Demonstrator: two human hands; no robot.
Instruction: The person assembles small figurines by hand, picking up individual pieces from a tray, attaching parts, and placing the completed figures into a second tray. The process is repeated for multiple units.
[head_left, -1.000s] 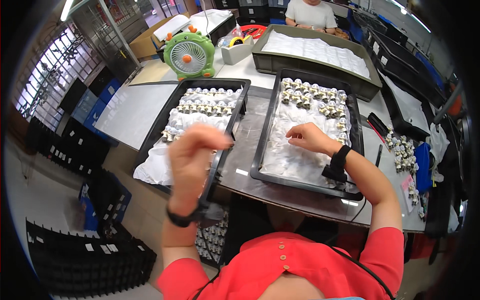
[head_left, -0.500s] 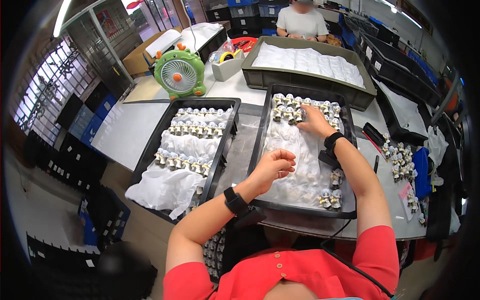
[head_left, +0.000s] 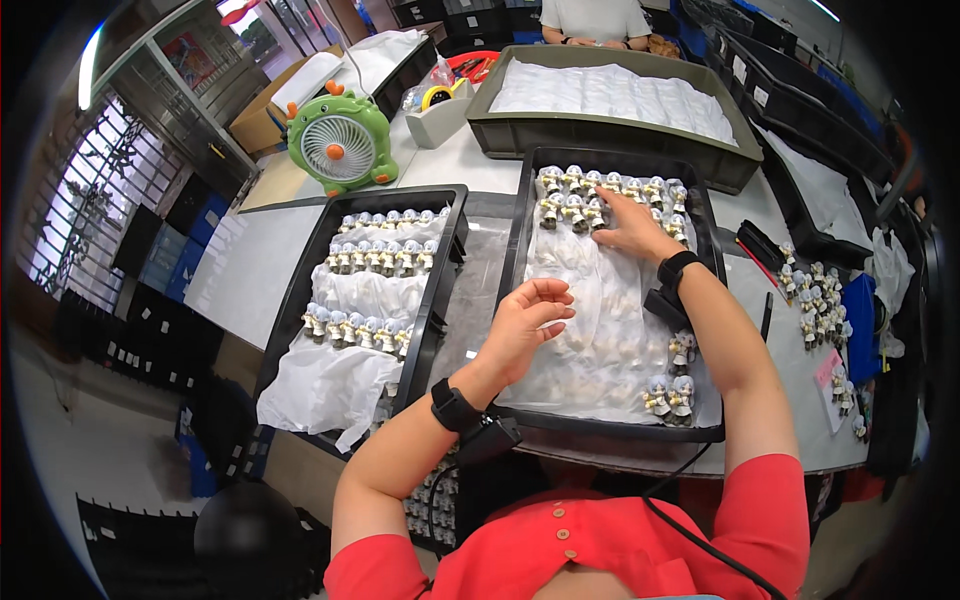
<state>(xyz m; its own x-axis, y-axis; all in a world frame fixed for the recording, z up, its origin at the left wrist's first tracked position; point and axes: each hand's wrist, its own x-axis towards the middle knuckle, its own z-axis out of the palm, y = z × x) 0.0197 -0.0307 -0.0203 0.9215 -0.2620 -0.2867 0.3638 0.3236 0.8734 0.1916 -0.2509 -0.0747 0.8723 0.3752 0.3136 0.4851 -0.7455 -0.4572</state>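
Two hands over the right tray (head_left: 520,215) now. Head view: my left hand (head_left: 528,325) dropped from the left tray (head_left: 450,215), half-curled, holding nothing. Right hand (head_left: 625,225) slid up to the far figurine rows (head_left: 575,195), fingers flat on them, no grip yet.

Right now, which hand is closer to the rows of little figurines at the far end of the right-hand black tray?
Right. The right hand rests at those figurine rows, fingers touching them. The left hand hovers over the plastic sheet mid-tray, well short of them.
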